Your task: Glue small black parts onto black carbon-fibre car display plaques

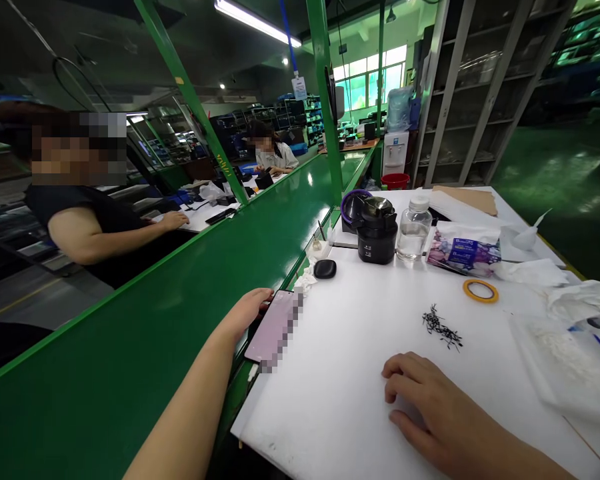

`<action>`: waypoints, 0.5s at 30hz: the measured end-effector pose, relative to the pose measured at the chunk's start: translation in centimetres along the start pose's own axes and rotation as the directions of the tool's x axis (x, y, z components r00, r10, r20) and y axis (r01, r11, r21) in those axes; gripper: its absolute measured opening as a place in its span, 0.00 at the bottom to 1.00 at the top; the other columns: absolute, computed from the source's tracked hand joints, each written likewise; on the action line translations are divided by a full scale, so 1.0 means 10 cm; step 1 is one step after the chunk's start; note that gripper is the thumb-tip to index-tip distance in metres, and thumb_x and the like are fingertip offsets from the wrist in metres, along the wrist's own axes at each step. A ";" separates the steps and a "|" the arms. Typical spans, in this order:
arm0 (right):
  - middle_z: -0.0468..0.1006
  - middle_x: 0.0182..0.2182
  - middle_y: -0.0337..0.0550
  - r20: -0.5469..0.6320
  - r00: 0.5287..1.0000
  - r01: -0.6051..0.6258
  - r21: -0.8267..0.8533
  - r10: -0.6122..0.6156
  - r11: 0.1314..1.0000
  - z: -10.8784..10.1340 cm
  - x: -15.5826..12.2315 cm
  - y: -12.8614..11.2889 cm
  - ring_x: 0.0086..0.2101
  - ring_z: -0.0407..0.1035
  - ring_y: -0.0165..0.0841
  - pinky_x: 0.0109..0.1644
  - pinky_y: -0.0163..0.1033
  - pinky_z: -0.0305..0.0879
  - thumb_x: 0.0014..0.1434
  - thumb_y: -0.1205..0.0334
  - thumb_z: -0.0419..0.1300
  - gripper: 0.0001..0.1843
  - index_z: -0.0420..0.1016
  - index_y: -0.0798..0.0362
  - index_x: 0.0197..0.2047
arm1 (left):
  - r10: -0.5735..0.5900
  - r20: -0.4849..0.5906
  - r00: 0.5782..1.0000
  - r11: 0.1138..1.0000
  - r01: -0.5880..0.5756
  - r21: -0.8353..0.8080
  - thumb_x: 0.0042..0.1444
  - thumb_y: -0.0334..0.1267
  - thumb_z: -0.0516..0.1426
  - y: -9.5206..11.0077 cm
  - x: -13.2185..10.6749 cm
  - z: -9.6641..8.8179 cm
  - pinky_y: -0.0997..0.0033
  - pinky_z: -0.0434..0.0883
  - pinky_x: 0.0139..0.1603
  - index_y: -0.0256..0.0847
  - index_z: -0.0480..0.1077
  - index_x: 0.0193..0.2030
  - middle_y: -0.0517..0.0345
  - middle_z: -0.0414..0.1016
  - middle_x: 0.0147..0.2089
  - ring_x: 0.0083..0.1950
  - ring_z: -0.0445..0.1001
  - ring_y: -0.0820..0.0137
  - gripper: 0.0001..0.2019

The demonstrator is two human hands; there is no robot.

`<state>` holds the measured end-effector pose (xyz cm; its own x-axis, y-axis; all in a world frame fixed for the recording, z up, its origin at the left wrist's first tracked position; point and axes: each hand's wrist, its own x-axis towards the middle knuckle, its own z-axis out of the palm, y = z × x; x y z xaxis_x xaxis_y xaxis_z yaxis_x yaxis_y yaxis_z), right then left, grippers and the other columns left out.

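My left hand (249, 312) is at the upper left side of a smartphone (274, 325) with a lit pinkish screen, fingers curled against its edge and partly hidden behind it. The phone is at the left edge of the white table, and a white cable plug (253, 372) shows at its lower end. My right hand (425, 400) hovers over or rests on the tabletop, fingers loosely bent, thumb apart, nothing between them. Beyond its fingertips lies a loose pile of small thin black pieces (441, 327). A roll of yellow tape (481, 291) lies farther back.
A black case (325, 269), a black container (377, 237), a clear bottle (413, 230) and a purple-printed packet (464, 250) stand along the back of the table (340, 400). Plastic bags (565, 357) lie right. The green conveyor (170, 333) runs left, with a co-worker (95, 220) beyond.
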<state>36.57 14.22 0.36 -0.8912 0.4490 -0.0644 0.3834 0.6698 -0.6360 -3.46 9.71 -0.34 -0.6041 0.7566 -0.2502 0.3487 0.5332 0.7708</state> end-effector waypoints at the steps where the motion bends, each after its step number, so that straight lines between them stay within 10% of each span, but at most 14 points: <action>1: 0.69 0.50 0.46 -0.003 1.000 0.003 0.002 -0.003 1.000 0.00 0.00 0.00 0.49 0.64 0.40 0.54 0.49 0.65 0.59 0.69 0.53 0.09 0.70 0.50 0.40 | 0.007 -0.001 1.000 1.000 -0.007 0.011 0.53 0.59 0.53 0.00 0.00 0.00 0.65 0.70 0.40 0.41 0.72 0.52 0.46 0.76 0.55 0.50 0.75 0.56 0.28; 15: 0.69 0.49 0.45 -0.025 1.000 0.005 0.024 -0.004 1.000 0.01 -0.01 0.00 0.49 0.64 0.39 0.55 0.49 0.64 0.60 0.69 0.53 0.08 0.70 0.49 0.41 | 0.186 0.139 0.973 0.928 -0.220 0.299 0.44 0.56 0.63 0.16 -0.21 0.04 0.58 0.69 0.53 0.41 0.68 0.58 0.48 0.74 0.56 0.54 0.73 0.52 0.35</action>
<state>36.69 14.14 0.27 -0.8864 0.4609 -0.0422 0.3732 0.6577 -0.6543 -1.37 9.06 1.20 -0.4232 0.8878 -0.1810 0.6711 0.4414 0.5956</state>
